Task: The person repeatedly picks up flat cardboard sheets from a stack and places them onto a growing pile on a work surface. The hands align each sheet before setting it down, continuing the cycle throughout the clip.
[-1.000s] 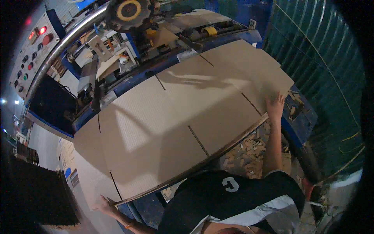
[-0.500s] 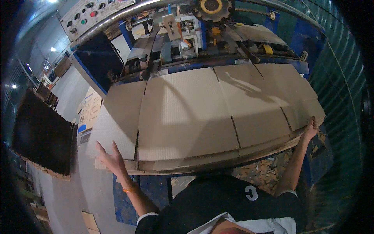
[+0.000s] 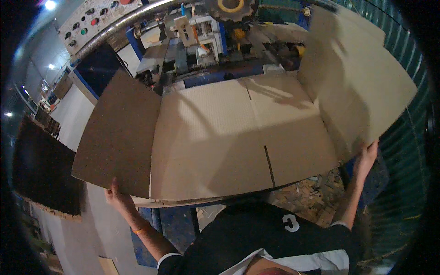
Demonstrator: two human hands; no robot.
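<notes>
A wide, slotted cardboard sheet (image 3: 206,146) lies across the machine's front, its two end panels bent upward along their creases. My left hand (image 3: 120,201) grips the lower edge of the raised left panel, thumb on the near face and the other fingers mostly hidden. At the far right, my right hand (image 3: 366,158) holds the bottom corner of the taller raised right panel, its fingers partly behind the board. Under the sheet's near edge, the rim of more cardboard (image 3: 169,202) shows.
Beyond the sheet stands a blue-framed machine (image 3: 215,75) with a toothed wheel (image 3: 231,7) and a button panel (image 3: 91,23). Cardboard scraps (image 3: 311,192) lie below, near my body. A dark stack of board (image 3: 43,169) stands at left, and a green corrugated wall (image 3: 403,174) at right.
Both end panels of the top sheet have gone from flat to folded up. My left hand has closed on the left panel's edge and moved slightly down; the view has shifted a little.
</notes>
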